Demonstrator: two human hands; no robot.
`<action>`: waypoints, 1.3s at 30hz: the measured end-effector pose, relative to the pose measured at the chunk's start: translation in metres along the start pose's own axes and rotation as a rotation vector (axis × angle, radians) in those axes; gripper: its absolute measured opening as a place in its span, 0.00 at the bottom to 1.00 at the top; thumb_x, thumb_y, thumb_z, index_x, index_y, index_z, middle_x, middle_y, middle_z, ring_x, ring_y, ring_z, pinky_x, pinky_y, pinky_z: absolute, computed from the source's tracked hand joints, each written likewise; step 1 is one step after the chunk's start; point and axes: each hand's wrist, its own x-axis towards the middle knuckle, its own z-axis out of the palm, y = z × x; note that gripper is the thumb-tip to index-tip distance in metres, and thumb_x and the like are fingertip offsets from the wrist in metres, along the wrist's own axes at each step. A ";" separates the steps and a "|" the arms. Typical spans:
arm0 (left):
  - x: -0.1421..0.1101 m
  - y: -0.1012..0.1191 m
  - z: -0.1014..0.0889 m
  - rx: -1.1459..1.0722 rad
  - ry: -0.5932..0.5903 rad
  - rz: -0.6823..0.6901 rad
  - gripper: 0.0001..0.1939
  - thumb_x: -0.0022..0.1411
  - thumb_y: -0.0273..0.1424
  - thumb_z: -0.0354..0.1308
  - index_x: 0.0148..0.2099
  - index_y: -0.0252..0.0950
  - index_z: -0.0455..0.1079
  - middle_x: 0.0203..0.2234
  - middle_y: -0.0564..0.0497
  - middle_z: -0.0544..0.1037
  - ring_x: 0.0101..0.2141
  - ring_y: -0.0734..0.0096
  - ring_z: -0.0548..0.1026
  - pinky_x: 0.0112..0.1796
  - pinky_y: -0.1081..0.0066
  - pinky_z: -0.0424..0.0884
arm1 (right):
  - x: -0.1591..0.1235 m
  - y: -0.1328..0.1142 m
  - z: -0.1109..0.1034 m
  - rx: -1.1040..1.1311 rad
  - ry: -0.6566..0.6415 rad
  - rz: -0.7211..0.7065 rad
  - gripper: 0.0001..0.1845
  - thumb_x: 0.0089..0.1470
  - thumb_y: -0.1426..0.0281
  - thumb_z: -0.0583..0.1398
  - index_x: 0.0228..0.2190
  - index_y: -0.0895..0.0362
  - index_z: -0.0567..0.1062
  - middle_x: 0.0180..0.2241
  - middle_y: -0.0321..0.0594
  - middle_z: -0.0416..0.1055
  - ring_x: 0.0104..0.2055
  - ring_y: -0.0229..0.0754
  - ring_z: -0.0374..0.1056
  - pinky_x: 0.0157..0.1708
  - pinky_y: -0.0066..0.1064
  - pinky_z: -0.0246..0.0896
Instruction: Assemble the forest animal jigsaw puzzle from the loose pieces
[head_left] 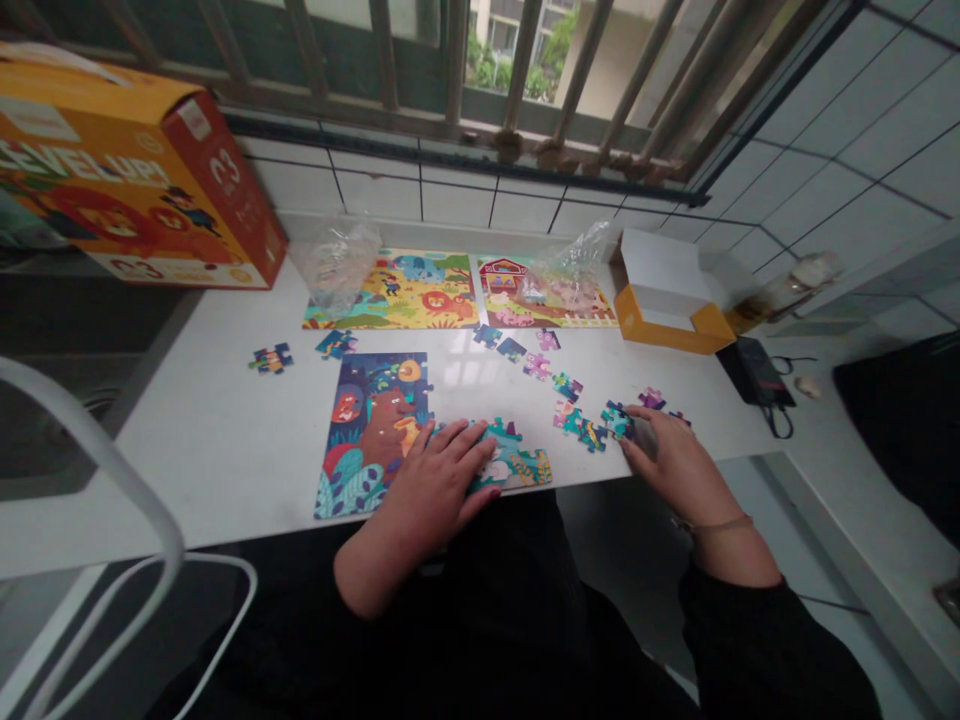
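Lower centre, brace the puzzle, left hand flat; centre-right, your right hand, fingers narrowed, touches a piece, grip unclear.

Puzzle — before 2 pictures

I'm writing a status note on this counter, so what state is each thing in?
Bear puzzle: partly joined, flat.
Loose pieces: scattered, some touching.
Lion picture: flat, partly under plastic.
Farm picture: flat, partly under plastic.
Plastic bags: crumpled.
Large box: upright, top shut.
Small box: open.
Left hand: spread over the bear puzzle.
Right hand: fingertips at a teal piece, grip unclear.
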 end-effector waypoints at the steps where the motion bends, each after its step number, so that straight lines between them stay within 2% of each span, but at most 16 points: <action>1: -0.002 -0.002 -0.001 -0.001 0.003 -0.007 0.27 0.76 0.46 0.62 0.71 0.43 0.71 0.73 0.43 0.71 0.70 0.43 0.68 0.72 0.38 0.58 | 0.001 0.006 -0.002 0.004 -0.002 0.002 0.26 0.65 0.60 0.60 0.60 0.60 0.74 0.57 0.59 0.78 0.59 0.63 0.74 0.63 0.59 0.68; 4: -0.007 -0.007 -0.003 0.003 0.020 -0.028 0.27 0.75 0.46 0.63 0.71 0.43 0.71 0.72 0.43 0.71 0.70 0.45 0.69 0.71 0.39 0.59 | 0.007 0.023 -0.009 -0.015 0.022 0.064 0.28 0.63 0.60 0.60 0.60 0.60 0.75 0.59 0.61 0.77 0.61 0.63 0.74 0.64 0.58 0.67; 8: -0.012 -0.015 -0.007 0.006 0.009 -0.020 0.28 0.75 0.47 0.63 0.71 0.43 0.71 0.72 0.43 0.71 0.69 0.44 0.70 0.71 0.39 0.60 | 0.020 0.046 -0.012 -0.097 0.023 0.246 0.30 0.60 0.60 0.61 0.58 0.64 0.76 0.54 0.63 0.80 0.54 0.64 0.77 0.59 0.55 0.70; 11: -0.013 -0.020 -0.009 -0.004 0.002 0.011 0.28 0.75 0.47 0.62 0.71 0.43 0.71 0.72 0.42 0.71 0.69 0.45 0.70 0.71 0.41 0.61 | 0.029 0.056 -0.009 -0.088 -0.024 0.334 0.30 0.60 0.58 0.62 0.58 0.62 0.76 0.52 0.60 0.82 0.50 0.62 0.78 0.54 0.51 0.71; 14: -0.013 -0.022 -0.010 -0.015 0.015 0.025 0.27 0.75 0.47 0.63 0.70 0.43 0.72 0.72 0.42 0.72 0.69 0.46 0.70 0.71 0.42 0.60 | 0.035 0.061 -0.006 -0.047 -0.024 0.375 0.29 0.59 0.58 0.64 0.57 0.59 0.76 0.49 0.56 0.84 0.47 0.58 0.78 0.49 0.47 0.71; 18: -0.014 -0.022 -0.010 -0.025 0.019 0.033 0.27 0.75 0.46 0.63 0.70 0.43 0.72 0.72 0.42 0.72 0.69 0.47 0.70 0.72 0.42 0.59 | 0.036 0.061 -0.007 -0.015 -0.014 0.396 0.30 0.57 0.58 0.66 0.57 0.59 0.76 0.46 0.55 0.84 0.43 0.55 0.78 0.45 0.44 0.71; 21: -0.014 -0.020 -0.011 -0.017 0.011 0.029 0.27 0.76 0.45 0.63 0.70 0.42 0.72 0.73 0.42 0.71 0.70 0.46 0.69 0.73 0.41 0.58 | 0.033 0.055 -0.010 -0.021 0.055 0.362 0.30 0.60 0.55 0.65 0.58 0.59 0.74 0.48 0.56 0.83 0.43 0.56 0.77 0.44 0.44 0.70; 24: -0.015 -0.019 -0.011 -0.005 -0.007 0.023 0.27 0.76 0.46 0.61 0.71 0.41 0.71 0.73 0.42 0.70 0.71 0.46 0.68 0.73 0.40 0.58 | 0.031 0.035 -0.010 -0.004 0.129 0.284 0.28 0.64 0.52 0.63 0.56 0.57 0.76 0.50 0.57 0.82 0.44 0.57 0.76 0.45 0.46 0.70; 26: -0.015 -0.019 -0.012 0.000 -0.020 0.020 0.27 0.76 0.46 0.61 0.71 0.42 0.71 0.73 0.43 0.70 0.71 0.46 0.68 0.73 0.40 0.58 | 0.032 0.011 -0.009 0.027 0.129 0.194 0.25 0.66 0.52 0.62 0.55 0.56 0.76 0.50 0.56 0.81 0.44 0.57 0.75 0.46 0.48 0.71; 28: -0.016 -0.019 -0.012 0.001 -0.029 0.013 0.27 0.77 0.46 0.61 0.71 0.42 0.71 0.74 0.43 0.69 0.71 0.45 0.68 0.73 0.39 0.59 | 0.035 -0.019 -0.008 0.077 0.090 0.068 0.21 0.68 0.55 0.63 0.55 0.54 0.77 0.49 0.53 0.81 0.46 0.57 0.76 0.49 0.50 0.72; 31: -0.018 -0.020 -0.013 -0.002 -0.040 0.013 0.27 0.77 0.46 0.61 0.71 0.43 0.70 0.75 0.44 0.68 0.72 0.44 0.67 0.72 0.38 0.60 | 0.040 -0.067 -0.003 0.219 -0.027 -0.222 0.14 0.70 0.65 0.63 0.55 0.52 0.78 0.53 0.49 0.80 0.56 0.56 0.75 0.58 0.51 0.71; 34: -0.020 -0.021 -0.014 -0.002 -0.052 0.028 0.27 0.77 0.46 0.60 0.71 0.44 0.70 0.75 0.45 0.67 0.71 0.45 0.67 0.72 0.38 0.60 | 0.046 -0.104 0.005 0.289 -0.074 -0.379 0.13 0.69 0.70 0.63 0.54 0.51 0.80 0.56 0.48 0.79 0.58 0.54 0.75 0.58 0.49 0.72; 36: -0.021 -0.021 -0.015 0.001 -0.053 0.037 0.27 0.77 0.46 0.61 0.71 0.44 0.69 0.75 0.45 0.67 0.71 0.45 0.68 0.72 0.38 0.60 | 0.048 -0.119 0.011 0.296 -0.100 -0.438 0.13 0.69 0.73 0.64 0.52 0.50 0.81 0.55 0.48 0.79 0.57 0.53 0.76 0.57 0.49 0.73; 39: -0.022 -0.021 -0.016 -0.003 -0.041 0.045 0.27 0.76 0.45 0.62 0.71 0.43 0.69 0.74 0.45 0.69 0.71 0.46 0.68 0.72 0.38 0.60 | 0.050 -0.127 0.017 0.278 -0.133 -0.484 0.12 0.67 0.75 0.65 0.49 0.51 0.82 0.54 0.50 0.79 0.54 0.53 0.76 0.56 0.50 0.73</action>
